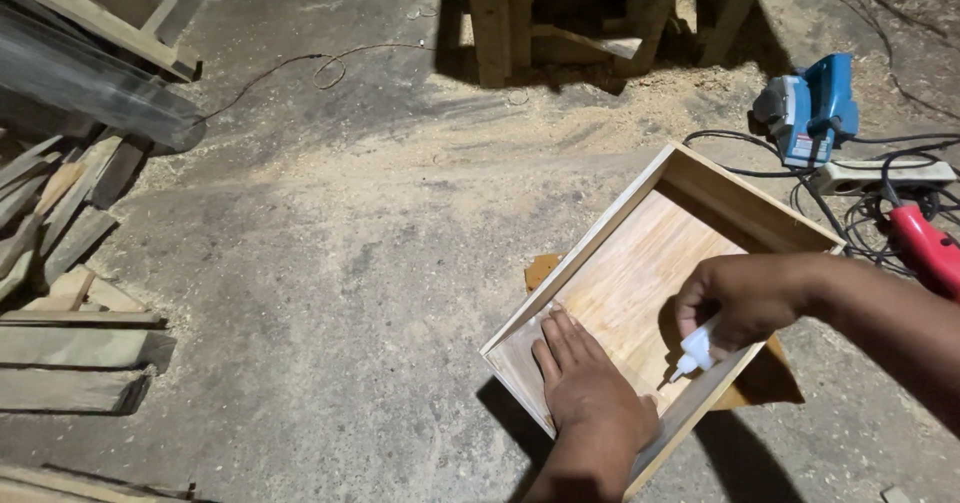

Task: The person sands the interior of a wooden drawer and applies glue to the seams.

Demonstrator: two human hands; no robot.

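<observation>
A shallow wooden drawer box (600, 238) with a plywood bottom lies on the concrete floor. My left hand (590, 383) rests flat, fingers together, on the plywood inside the box near its front corner. My right hand (740, 298) grips a small white glue bottle (697, 351), nozzle pointing down at the bottom panel close to the box's right wall. A brown piece of board (765, 378) shows under the box on its right side.
A blue electric planer (808, 113), a white power strip (885, 175), a red tool (928, 248) and tangled cables lie at the right. Wooden scraps (70, 353) are stacked at the left. Wooden legs (600, 18) stand at the top amid sawdust.
</observation>
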